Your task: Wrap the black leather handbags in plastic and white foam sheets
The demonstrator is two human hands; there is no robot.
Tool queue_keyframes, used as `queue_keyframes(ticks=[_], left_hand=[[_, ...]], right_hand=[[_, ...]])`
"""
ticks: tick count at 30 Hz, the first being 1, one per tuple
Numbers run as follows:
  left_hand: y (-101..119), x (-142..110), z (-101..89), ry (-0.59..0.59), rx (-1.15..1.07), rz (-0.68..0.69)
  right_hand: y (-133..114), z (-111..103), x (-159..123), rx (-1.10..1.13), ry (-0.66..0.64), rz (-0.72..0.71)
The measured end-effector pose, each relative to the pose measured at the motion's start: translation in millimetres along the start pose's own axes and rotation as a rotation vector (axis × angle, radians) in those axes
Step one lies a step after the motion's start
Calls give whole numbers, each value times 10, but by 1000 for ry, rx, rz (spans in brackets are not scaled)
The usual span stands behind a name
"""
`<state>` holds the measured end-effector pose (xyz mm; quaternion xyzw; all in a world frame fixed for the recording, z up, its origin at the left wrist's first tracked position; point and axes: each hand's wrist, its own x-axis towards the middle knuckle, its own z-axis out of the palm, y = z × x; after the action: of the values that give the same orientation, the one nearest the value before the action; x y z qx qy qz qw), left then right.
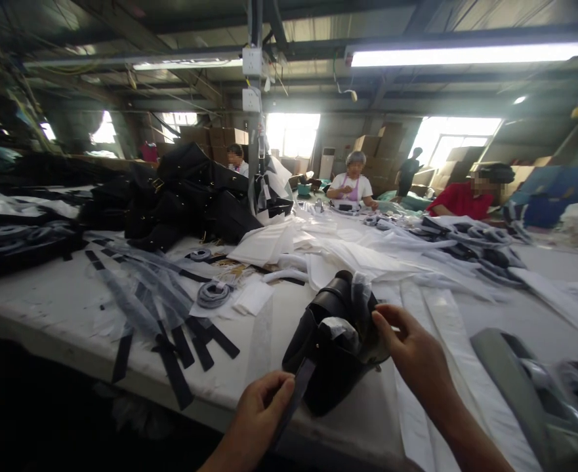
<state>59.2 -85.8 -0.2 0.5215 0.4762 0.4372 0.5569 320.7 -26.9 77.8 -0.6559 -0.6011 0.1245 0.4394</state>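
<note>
A black handbag (340,373) stands on the white table in front of me, with pale wrapping (342,331) showing at its opening. My left hand (264,406) pinches a dark strap (296,393) at the bag's near left side; the strap runs down past my fingers. At the bag's right upper edge, my right hand (409,337) is closed with thumb and fingertips on the black rim. A plastic-wrapped handle (361,292) rises just left of those fingertips. The inside of the bag is mostly hidden.
Left of the bag lie plastic-wrapped black straps (170,328) and a coiled strap (214,294). A heap of black bags (185,190) sits farther back by a post. White sheets (348,249) spread behind the bag. A grey tape dispenser-like object (515,380) stands right. Several people work beyond.
</note>
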Motion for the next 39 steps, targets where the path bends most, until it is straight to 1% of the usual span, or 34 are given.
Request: queue_keyframes(ticks=[2,4,6,8,10,11,12,13,15,16,17,18,19,21,23,25,27,29,31,32,34,36,38,39], left_hand=[[-56,96,-79,81,35,45],[-96,193,-158,187,46,72],[-111,246,-196,256,64,101],[-96,235,-157,302,118,192],[-49,181,-35,322,190,335],[-11,154,53,294,224,397],[37,137,153,216,257,435],[96,135,260,94,292,439],[235,179,476,-182,385,391],[309,224,574,-264,438,369],[382,278,657,-300,496,357],[452,338,719,-295,555,359],[518,400,755,-264,614,385],[647,527,729,-201,713,483],[789,663,565,-160,758,597],[956,833,291,-130,766,634],[1138,1055,-23,-96,777,657],[1295,1327,-290,-82,788,666],[1380,1621,-440,-77,789,668],[1387,1764,-463,-78,783,666],[1326,2015,-411,-91,762,658],[1194,2188,-269,-108,735,646],[1044,2267,-95,-132,691,634],[977,2274,-14,-146,662,626]], right_hand=[[62,6,263,-100,-23,-93],[145,26,486,-205,-13,-177],[230,33,670,-269,-39,-228],[288,31,814,-278,-136,-267],[304,36,920,-288,-250,-317],[295,44,961,-297,-296,-343],[276,57,998,-309,-331,-368],[247,72,1030,-322,-357,-390],[171,98,1091,-347,-394,-425],[126,103,1121,-358,-407,-434],[82,98,1152,-368,-419,-435],[38,81,1184,-377,-428,-427],[-1,49,1216,-386,-435,-410],[-61,-61,1282,-401,-443,-359],[-97,-227,1339,-398,-445,-291],[-126,-427,1369,-364,-449,-206],[-180,-622,1347,-289,-460,-112],[-287,-770,1252,-173,-489,-34],[-443,-828,1078,-47,-536,3],[-528,-815,967,21,-575,8],[-677,-706,718,182,-681,12],[-765,-514,468,354,-781,25],[-785,-297,247,475,-814,27],[-779,-200,151,506,-799,13]])
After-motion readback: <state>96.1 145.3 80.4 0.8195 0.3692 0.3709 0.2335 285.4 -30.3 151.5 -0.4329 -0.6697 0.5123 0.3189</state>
